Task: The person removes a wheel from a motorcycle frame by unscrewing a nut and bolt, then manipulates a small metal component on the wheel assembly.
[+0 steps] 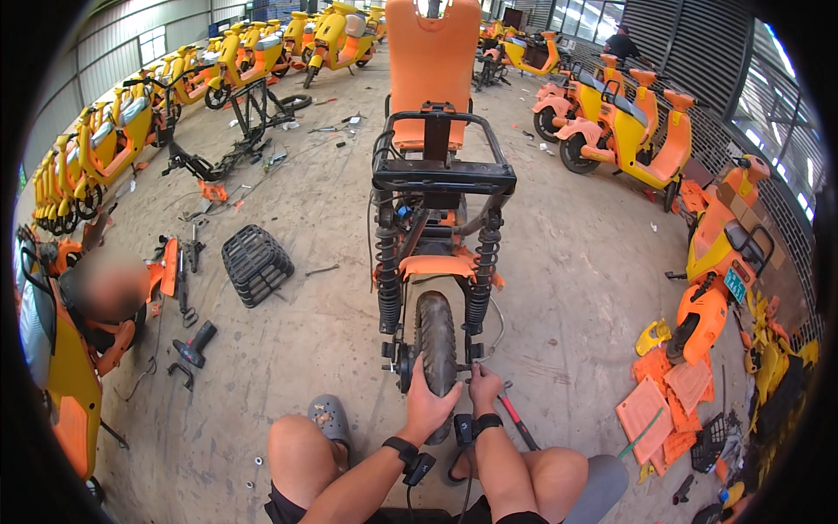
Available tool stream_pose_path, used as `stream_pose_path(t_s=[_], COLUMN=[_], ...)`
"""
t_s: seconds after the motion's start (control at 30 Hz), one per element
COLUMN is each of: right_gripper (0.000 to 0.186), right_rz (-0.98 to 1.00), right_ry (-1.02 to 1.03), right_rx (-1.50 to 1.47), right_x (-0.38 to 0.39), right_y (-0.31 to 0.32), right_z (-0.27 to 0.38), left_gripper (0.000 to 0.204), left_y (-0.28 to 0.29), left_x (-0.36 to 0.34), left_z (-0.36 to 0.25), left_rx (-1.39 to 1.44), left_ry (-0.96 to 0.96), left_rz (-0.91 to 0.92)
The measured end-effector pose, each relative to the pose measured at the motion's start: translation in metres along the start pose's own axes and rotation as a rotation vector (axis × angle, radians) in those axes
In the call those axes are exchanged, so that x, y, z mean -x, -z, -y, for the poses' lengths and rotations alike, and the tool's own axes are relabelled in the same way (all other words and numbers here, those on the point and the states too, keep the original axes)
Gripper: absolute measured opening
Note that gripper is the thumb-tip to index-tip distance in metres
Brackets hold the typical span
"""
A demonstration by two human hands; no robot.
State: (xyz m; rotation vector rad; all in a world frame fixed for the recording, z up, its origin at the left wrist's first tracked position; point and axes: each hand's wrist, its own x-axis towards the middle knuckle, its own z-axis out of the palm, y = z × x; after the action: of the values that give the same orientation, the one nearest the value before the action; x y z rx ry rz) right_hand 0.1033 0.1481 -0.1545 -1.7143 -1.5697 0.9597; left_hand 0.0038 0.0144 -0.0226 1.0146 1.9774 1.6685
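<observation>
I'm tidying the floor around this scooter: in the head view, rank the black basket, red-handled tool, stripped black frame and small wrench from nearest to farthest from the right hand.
From the right hand:
1. Red-handled tool: just to its right
2. Small wrench: ahead, left
3. Black basket: left, beyond the wrench
4. Stripped black frame: far ahead, left

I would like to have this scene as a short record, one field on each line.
Left hand: touching the dark tyre
Right hand: just right of the tyre; what it grips is too small to tell
Above tyre: black metal rack
Floor, right: red-handled tool
Floor, left: black basket, power tool
Background: yellow-and-orange scooters along both sides
</observation>
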Motion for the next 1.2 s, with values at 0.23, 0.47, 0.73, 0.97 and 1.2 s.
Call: stream_pose_path(t_s=[0.23,0.47,0.73,0.97,1.2], right_gripper=[0.028,0.029,0.027,0.031,0.034], right_rz=[0.006,-0.001,-0.033,0.026,-0.063], right_ry=[0.077,-0.034,-0.038,-0.18,-0.072], right_rx=[0.06,-0.143,-0.095,-0.401,-0.258], right_x=[0.0,0.002,0.009,0.005,0.004], right_y=[0.011,0.008,0.01,0.004,-0.002], right_z=[0.003,0.0,0.005,0.001,-0.004], left_gripper=[0.091,0.088,0.089,0.088,0.088], left_y=[0.003,0.001,0.001,-0.001,-0.001], left_x=[0.0,0.0,0.004,0.003,0.001], left_z=[-0.001,-0.003,0.0,-0.003,-0.002], left_rx=[0.018,0.005,0.018,-0.009,0.005], left_ry=[0.003,0.003,-0.025,-0.026,-0.024], left_rz=[0.019,0.022,0.02,0.008,-0.005])
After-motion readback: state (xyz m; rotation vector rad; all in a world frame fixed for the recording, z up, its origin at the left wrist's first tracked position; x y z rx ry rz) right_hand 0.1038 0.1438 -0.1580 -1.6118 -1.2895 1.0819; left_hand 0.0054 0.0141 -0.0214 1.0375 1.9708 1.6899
